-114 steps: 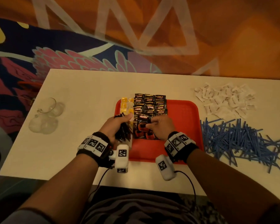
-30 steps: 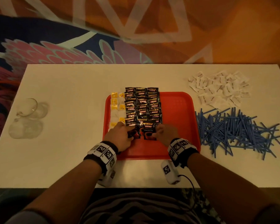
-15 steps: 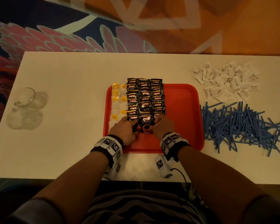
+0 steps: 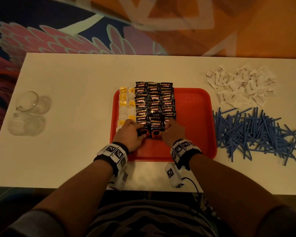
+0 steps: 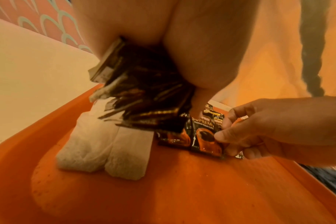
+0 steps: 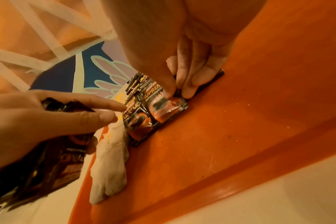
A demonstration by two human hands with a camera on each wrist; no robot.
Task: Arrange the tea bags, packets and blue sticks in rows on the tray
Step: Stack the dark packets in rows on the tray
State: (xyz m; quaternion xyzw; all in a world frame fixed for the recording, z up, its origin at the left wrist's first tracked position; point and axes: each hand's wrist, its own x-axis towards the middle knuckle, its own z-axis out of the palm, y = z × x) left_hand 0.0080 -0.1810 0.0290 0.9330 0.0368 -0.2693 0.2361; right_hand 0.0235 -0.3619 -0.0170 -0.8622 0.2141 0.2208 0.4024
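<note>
We find the left hand [image 4: 129, 134] grasping a packet stack [image 5: 144, 97]; the right hand [image 4: 173, 133] pinches a packet [image 6: 168, 108] at the tray's [image 4: 195, 117] 6 o'clock.

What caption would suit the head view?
Both hands, left and right, lay black coffee packets in rows on a red tray.

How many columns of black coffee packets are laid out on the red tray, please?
3: a left column beside the tea bags, a middle column, and a right column; their near ends are partly hidden.
</note>
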